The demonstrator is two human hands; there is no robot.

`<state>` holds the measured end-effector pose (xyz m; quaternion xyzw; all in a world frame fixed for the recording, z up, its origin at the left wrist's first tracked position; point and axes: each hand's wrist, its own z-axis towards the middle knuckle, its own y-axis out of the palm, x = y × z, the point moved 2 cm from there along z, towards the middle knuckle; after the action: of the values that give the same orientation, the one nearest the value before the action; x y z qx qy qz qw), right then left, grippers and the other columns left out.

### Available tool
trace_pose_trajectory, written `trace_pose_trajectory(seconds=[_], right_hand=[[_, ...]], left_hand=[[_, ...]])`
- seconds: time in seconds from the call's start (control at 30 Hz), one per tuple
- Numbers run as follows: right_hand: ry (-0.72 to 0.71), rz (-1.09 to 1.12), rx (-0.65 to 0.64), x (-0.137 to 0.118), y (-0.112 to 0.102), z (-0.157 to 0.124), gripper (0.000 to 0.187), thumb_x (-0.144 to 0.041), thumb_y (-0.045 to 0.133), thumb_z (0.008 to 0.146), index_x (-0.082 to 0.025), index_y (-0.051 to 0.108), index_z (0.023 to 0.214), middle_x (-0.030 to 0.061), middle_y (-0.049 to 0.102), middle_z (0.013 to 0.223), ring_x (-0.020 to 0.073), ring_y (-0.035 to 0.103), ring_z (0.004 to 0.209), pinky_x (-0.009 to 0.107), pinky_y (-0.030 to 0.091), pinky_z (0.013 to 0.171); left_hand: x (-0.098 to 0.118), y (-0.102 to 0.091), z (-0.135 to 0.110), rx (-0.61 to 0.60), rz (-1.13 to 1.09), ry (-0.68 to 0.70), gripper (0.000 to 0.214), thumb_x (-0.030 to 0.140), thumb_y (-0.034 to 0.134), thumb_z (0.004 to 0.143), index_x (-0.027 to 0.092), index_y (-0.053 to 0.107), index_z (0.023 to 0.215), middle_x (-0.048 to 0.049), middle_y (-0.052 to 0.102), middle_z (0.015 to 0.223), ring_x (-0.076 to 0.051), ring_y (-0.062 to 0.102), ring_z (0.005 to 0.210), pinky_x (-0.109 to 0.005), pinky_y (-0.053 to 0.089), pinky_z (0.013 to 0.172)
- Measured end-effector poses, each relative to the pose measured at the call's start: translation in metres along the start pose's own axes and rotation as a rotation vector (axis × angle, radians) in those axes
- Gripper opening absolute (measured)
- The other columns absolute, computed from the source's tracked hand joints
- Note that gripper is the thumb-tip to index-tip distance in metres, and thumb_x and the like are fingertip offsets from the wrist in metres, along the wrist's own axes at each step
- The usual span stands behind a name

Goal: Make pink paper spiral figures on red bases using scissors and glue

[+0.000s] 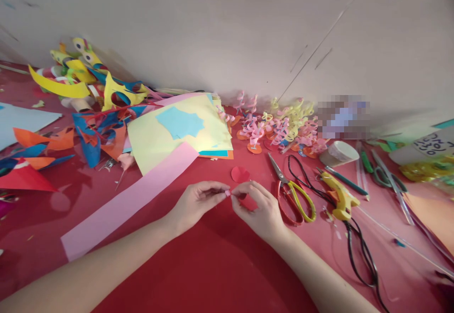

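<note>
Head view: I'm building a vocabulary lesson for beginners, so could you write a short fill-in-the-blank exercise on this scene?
The left hand pinches a tiny ____ piece at its fingertips.
The scissors beside the right hand have one red handle loop and one ____ loop.
The jagged paper cutout on the pale yellow sheet is light ____.

Missing words: pink; yellow; blue.

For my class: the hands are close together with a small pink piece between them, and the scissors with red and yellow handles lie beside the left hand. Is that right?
Not quite: the head view shows the scissors with red and yellow handles beside the right hand, not the left hand. The hands are indeed close together with a small pink piece between them.
</note>
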<state>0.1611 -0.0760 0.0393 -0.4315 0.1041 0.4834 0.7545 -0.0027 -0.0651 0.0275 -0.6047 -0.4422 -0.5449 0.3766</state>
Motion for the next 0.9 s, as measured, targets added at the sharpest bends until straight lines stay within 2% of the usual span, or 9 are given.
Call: trace_pose_trajectory(seconds=[0.27, 0.5, 0.77, 0.9], right_hand=[[-0.031, -0.016, 0.004, 0.0002, 0.0009, -0.0012, 0.014, -0.008, 0.050, 0.080, -0.021, 0.056, 0.080, 0.0004, 0.060, 0.068, 0.0124, 0.057, 0.060, 0.024, 0.052, 0.059], [-0.113, -0.126, -0.061, -0.0014, 0.0019, -0.0026, 0.016, -0.005, 0.047, 0.080, -0.020, 0.049, 0.081, 0.0010, 0.057, 0.068, 0.0133, 0.055, 0.062, 0.025, 0.051, 0.060], [-0.028, -0.044, -0.066, -0.0009, 0.0027, -0.0004, 0.014, -0.007, 0.047, 0.082, -0.021, 0.049, 0.081, 0.0009, 0.056, 0.069, 0.0132, 0.056, 0.064, 0.025, 0.051, 0.062], [-0.049, -0.051, -0.058, 0.0000, 0.0023, -0.0010, 0.014, -0.006, 0.049, 0.081, -0.020, 0.051, 0.082, 0.0013, 0.057, 0.070, 0.0130, 0.056, 0.065, 0.024, 0.051, 0.063]], left_hand=[[0.0025, 0.0001, -0.0009, -0.010, 0.006, 0.024, 0.013, 0.025, 0.065, 0.077, 0.020, 0.070, 0.088, -0.0034, 0.073, 0.094, -0.019, 0.067, 0.092, -0.033, 0.053, 0.086], [0.0047, 0.0025, -0.0027, -0.025, -0.033, 0.033, 0.010, 0.023, 0.067, 0.075, 0.019, 0.072, 0.083, -0.0030, 0.073, 0.089, -0.018, 0.068, 0.087, -0.031, 0.054, 0.083], [0.0023, 0.0002, -0.0004, -0.015, -0.040, 0.027, 0.012, 0.022, 0.067, 0.075, 0.019, 0.072, 0.086, -0.0030, 0.072, 0.092, -0.018, 0.067, 0.089, -0.030, 0.054, 0.084], [0.0004, -0.0001, 0.0000, -0.016, -0.037, 0.019, 0.013, 0.023, 0.066, 0.076, 0.019, 0.071, 0.087, -0.0031, 0.073, 0.092, -0.018, 0.067, 0.090, -0.030, 0.053, 0.084]])
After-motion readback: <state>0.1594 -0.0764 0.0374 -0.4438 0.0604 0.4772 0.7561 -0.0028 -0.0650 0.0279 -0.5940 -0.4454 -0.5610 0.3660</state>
